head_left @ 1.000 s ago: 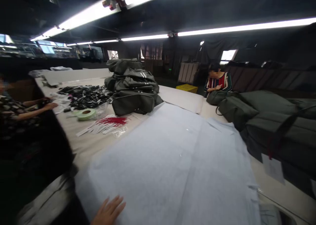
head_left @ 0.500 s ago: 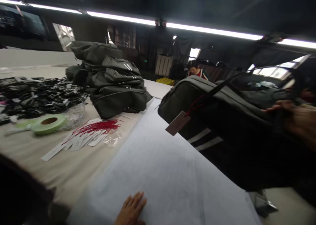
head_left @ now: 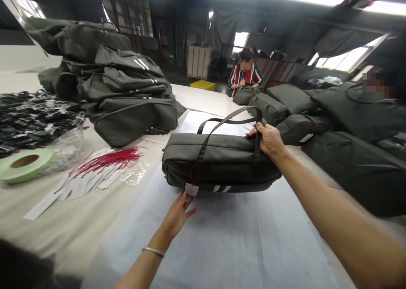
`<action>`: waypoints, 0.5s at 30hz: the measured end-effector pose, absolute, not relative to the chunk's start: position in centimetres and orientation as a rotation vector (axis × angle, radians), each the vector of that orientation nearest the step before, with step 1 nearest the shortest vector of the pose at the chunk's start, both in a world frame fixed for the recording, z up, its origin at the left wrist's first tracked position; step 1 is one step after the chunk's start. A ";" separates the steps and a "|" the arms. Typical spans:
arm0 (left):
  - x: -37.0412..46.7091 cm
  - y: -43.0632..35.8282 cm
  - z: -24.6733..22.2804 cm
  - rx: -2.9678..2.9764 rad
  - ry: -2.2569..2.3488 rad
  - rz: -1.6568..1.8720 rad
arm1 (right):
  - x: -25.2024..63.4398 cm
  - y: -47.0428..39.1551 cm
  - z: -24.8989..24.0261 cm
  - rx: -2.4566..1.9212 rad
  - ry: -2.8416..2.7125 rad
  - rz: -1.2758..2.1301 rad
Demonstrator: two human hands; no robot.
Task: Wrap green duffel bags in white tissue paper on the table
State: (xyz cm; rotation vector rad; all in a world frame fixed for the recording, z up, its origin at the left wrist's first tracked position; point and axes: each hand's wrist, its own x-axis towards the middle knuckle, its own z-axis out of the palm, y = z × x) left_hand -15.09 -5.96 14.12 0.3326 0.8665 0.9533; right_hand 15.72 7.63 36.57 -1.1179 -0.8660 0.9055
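At the far left of the tabletop (head_left: 76, 234) lie a heap of dark webbing straps (head_left: 34, 115) and a roll of pale green tape (head_left: 25, 174); beside them fan out loose white hang tags (head_left: 84, 185) with red strings, not yet attached to anything; behind rises a stack of dark duffel bags (head_left: 136, 115), on which no tag shows. The left hand (head_left: 177, 215) reaches up with thumb and fingers apart, its fingertips just at a hang tag (head_left: 192, 190) already strung on a dark grey duffel bag (head_left: 222, 160); whether they touch it cannot be told. That bag is above the bluish-white sheet (head_left: 228, 242), mid-tabletop; beyond is a co-worker in a striped top (head_left: 234, 78); the right hand (head_left: 269, 138) has its fingers clamped on the bag's handle; at right, one bag (head_left: 292, 129) among several wears a tag.
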 end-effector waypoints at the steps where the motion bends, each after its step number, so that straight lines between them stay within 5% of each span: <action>1: -14.7 -5.5 14.0 0.300 0.861 0.959 | 15.8 7.9 35.6 -1.119 -0.846 0.921; 15: -15.0 -4.0 14.5 0.307 0.809 1.090 | 17.9 10.0 33.1 -1.181 -0.577 1.015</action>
